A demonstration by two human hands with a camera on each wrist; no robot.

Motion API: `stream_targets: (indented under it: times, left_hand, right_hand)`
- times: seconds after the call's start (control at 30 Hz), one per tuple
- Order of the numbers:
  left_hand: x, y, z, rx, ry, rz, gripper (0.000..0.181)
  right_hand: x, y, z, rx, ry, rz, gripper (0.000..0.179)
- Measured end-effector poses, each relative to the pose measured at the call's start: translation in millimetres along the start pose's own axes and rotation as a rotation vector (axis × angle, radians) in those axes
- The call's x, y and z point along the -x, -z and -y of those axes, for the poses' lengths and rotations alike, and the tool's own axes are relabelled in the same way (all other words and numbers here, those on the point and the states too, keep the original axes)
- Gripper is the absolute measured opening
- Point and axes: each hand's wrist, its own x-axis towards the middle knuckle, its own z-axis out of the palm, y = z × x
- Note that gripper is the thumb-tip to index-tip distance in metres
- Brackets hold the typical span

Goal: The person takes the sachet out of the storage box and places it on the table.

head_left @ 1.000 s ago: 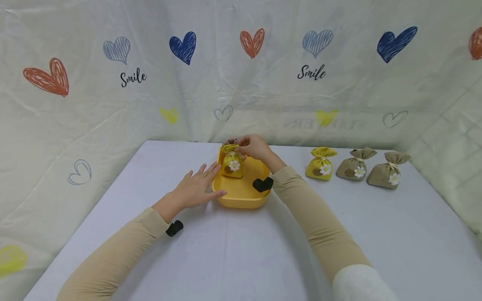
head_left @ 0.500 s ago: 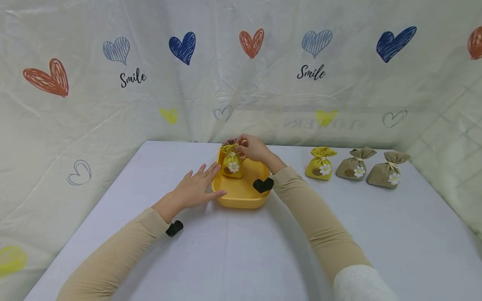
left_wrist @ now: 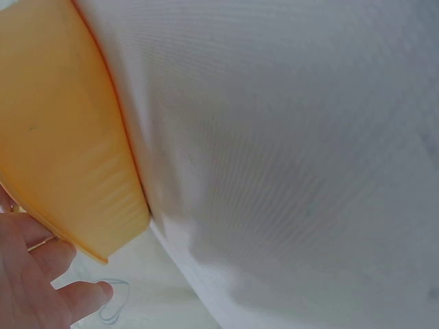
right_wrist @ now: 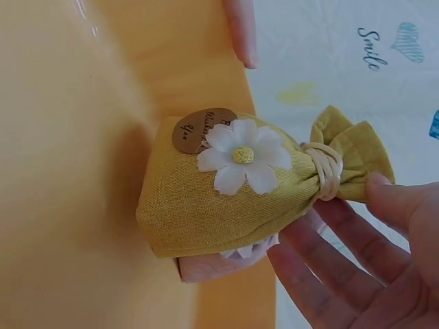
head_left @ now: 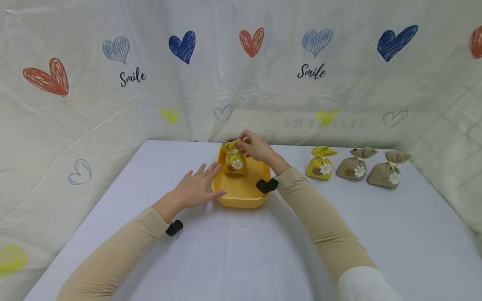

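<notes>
Yellow pouch (right_wrist: pixel 195 205) pinched: right hand (head_left: pixel 257 147) | splayed: left hand (head_left: pixel 196 188) | right wrist only: tag lettering (right_wrist: pixel 199 130)

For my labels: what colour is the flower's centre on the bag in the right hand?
The centre is yellow, clearest in the right wrist view.

In the head view, the yellow pouch (head_left: pixel 235 158) has shifted slightly toward two o'clock. The right hand (head_left: pixel 257 147) pinching its neck has edged up with it, and the black wrist piece (head_left: pixel 267 185) has slid toward three o'clock.
</notes>
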Motion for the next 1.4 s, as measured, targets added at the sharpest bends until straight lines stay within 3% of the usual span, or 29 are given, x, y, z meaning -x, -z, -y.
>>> stream_targets:
  times: [0.6, 0.97, 1.4]
  left_hand:
    - [2.0, 1.0, -0.5, 0.015, -0.006, -0.005, 0.096]
    - [1.1, 0.6, 0.1, 0.017, -0.011, -0.011, 0.095]
    - [0.8, 0.0, 1.3, 0.014, -0.017, -0.017, 0.097]
  right_hand:
    - [13.0, 15, 0, -0.102, 0.059, -0.124, 0.014]
    - [22.6, 31, -2, -0.186, 0.076, -0.147, 0.015]
    - [35.8, 45, -2, -0.172, 0.107, -0.148, 0.019]
